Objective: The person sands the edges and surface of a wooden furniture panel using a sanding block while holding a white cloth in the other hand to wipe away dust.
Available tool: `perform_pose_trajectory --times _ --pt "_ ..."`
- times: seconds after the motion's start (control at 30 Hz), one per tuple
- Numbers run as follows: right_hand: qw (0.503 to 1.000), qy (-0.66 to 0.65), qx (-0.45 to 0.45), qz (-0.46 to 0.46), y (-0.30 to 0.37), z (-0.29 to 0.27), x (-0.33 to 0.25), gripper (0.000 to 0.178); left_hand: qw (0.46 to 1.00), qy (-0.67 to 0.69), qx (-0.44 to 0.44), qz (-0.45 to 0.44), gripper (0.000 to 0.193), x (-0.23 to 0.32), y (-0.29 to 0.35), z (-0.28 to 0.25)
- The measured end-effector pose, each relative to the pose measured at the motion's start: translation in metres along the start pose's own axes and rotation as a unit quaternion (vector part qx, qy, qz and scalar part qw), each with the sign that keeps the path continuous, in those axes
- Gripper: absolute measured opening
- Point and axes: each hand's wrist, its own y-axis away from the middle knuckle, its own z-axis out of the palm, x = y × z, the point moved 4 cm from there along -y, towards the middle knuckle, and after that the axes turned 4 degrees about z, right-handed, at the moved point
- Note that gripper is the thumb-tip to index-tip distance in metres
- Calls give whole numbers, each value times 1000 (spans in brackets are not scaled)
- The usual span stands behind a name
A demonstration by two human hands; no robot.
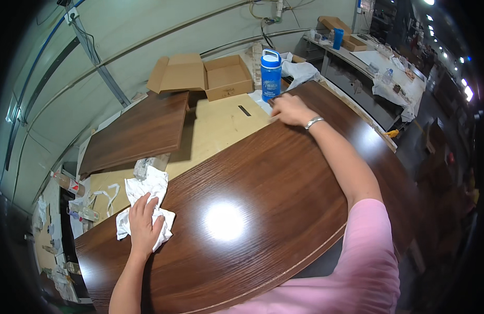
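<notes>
Brown panel [278,180] stretches near-left to far-right beneath our hands: the left hand [142,226] rests, fingers spread, on a white cloth [152,181]; the right hand [293,110] blurs at the far edge, grip unclear.

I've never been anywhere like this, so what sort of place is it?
Likely a furniture workshop: a large wood-grain panel lies in front, a smaller panel rests beyond it, and a cluttered workbench stands at upper right.
</notes>
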Motion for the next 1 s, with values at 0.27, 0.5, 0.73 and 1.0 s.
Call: perform_pose_trajectory --times 0.27,0.5,0.73,1.0 --pt "988 -124 34 -82 13 -6 2 22 1000 -3 0 -2 45 0 -1 -2" --pt "990 54 63 116 33 -23 93 17 1000 1 4 1 46 0 -1 -1" --pt "966 -226 21 126 31 -1 81 21 1000 -2 -1 2 46 -2 3 -3" --pt "942 -322 50 81 33 6 83 24 1000 2 -5 -6 46 -2 0 -2"
